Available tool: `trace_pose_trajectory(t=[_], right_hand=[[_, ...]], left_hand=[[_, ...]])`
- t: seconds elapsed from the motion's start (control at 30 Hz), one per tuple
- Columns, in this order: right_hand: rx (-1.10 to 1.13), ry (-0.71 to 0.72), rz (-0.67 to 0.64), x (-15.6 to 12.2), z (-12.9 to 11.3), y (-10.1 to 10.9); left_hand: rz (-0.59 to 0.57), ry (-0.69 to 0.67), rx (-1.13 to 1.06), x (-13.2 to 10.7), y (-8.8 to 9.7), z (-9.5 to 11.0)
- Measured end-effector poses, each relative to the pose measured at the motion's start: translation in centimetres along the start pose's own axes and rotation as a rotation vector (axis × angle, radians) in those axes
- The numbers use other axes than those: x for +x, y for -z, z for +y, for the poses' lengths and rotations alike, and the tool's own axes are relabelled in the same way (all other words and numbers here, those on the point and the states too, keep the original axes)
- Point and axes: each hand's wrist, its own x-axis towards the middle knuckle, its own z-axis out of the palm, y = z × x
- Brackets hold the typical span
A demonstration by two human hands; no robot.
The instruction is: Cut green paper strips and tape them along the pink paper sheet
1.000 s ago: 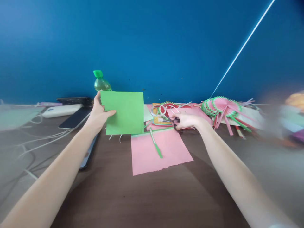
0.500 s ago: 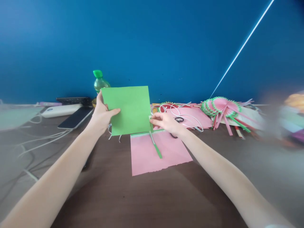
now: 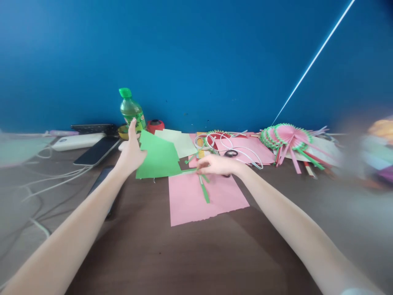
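Note:
A green paper sheet (image 3: 158, 157) slants down onto the table at the back left. My left hand (image 3: 130, 153) is at its left edge, thumb and fingers spread apart, seemingly off the paper. My right hand (image 3: 216, 164) is low over a pink paper sheet (image 3: 190, 203), its fingertips pinched together on a thin green paper strip (image 3: 205, 178). Another green strip (image 3: 204, 193), partly white, lies on the pink sheet just below those fingers. The pinched end is hidden by the fingertips.
Behind my left hand stands a green-capped bottle (image 3: 132, 108), with a red round object (image 3: 156, 125) beside it. Scissors (image 3: 231, 153), a coiled white cable (image 3: 225, 143) and a pleated paper craft (image 3: 285, 139) lie at the back right. Phones (image 3: 97, 151) and cables are left.
The green sheet was held upright in my left hand; it has dropped to the table and that hand has opened. My right hand has moved slightly down over the pink sheet.

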Motion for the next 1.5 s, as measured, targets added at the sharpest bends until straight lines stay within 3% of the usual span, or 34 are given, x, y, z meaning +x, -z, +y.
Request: trace_pose_trajectory(t=[0.1,0.23,0.33,0.47,0.6,1.1,1.3,1.5], right_hand=[[-0.026,-0.109,0.042,-0.4,0.3,0.5],[0.204,-0.003,0.120,0.0,0.2,0.0],[0.405,0.051,0.093,0.7,0.2,-0.8],[0.478,0.046,0.177,1.1,0.7,-1.1],[0.526,0.041,0.273,1.0,0.7,-0.9],[0.550,-0.084,0.271,-0.9,-0.2,0.4],[0.369,-0.017,0.164,-3.5,0.5,-2.3],[0.438,0.027,0.279,-3.0,2.1,-4.0]], left_hand=[[0.071,-0.089,0.206,-0.3,-0.1,1.9],[0.080,-0.049,0.139,-1.0,-0.6,4.8],[0.010,0.038,0.015,-1.7,-1.2,6.6],[-0.279,0.131,-0.237,-2.6,-2.2,7.7],[-0.476,0.178,-0.347,-3.4,-3.4,7.8],[-0.755,0.359,-0.511,-5.4,-5.8,7.4],[-0.708,0.447,-0.547,-5.7,-7.0,6.0],[-0.731,0.451,-0.581,-5.8,-7.4,5.0]])
